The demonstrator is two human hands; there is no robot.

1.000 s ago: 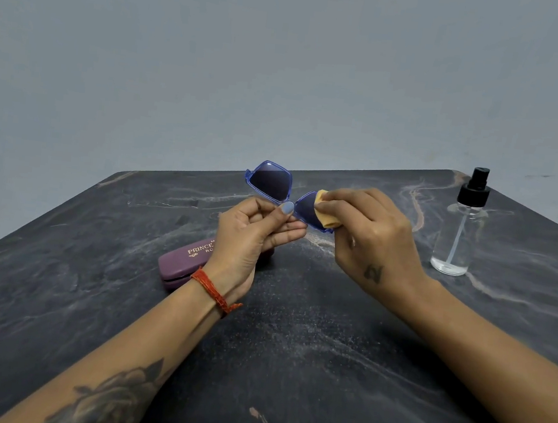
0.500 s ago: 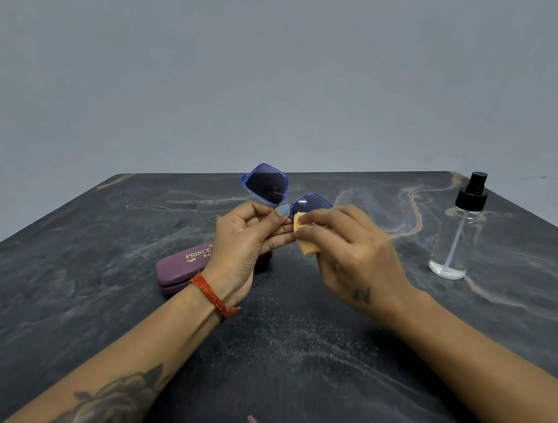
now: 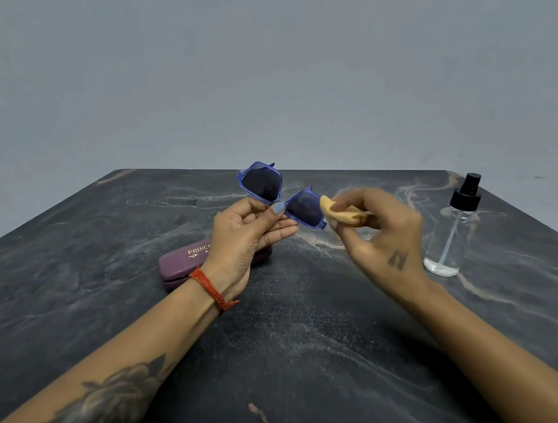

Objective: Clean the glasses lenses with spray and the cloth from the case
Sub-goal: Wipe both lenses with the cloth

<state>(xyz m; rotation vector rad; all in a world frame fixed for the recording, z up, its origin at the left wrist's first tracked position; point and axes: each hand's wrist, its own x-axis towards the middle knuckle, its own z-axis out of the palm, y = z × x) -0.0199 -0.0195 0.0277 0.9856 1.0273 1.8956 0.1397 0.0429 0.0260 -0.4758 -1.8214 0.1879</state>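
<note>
1. Head view, and we open on the left hand (image 3: 249,239): it is raised above the dark marbled table (image 3: 290,350), palm turned toward us, with a red thread band (image 3: 214,289) round the wrist.
2. We see its thumb (image 3: 276,209), nail painted pale blue, pressed on the bridge of the glasses (image 3: 281,194), while the other fingers curl up underneath. That is a narrow pinch, fingers close together, holding the frame in the air.
3. The glasses have a blue frame and dark lenses. We see both lenses facing us, the left one higher than the right, so the pair is tilted.
4. Over to the right hand (image 3: 377,233): its fingertips are drawn together on a small folded yellow cloth (image 3: 339,212), pinched tight between thumb and fingers.
5. We find the cloth's rounded end at the outer edge of the right-side lens. Whether it touches the frame or sits just beside it, we cannot tell; the hand is slightly blurred.
6. Below the left hand lies the purple case (image 3: 182,263), flat on the table, gold lettering on top, partly hidden by the wrist.
7. To the right stands the clear spray bottle (image 3: 450,236), upright, black pump on top, well apart from both hands.
</note>
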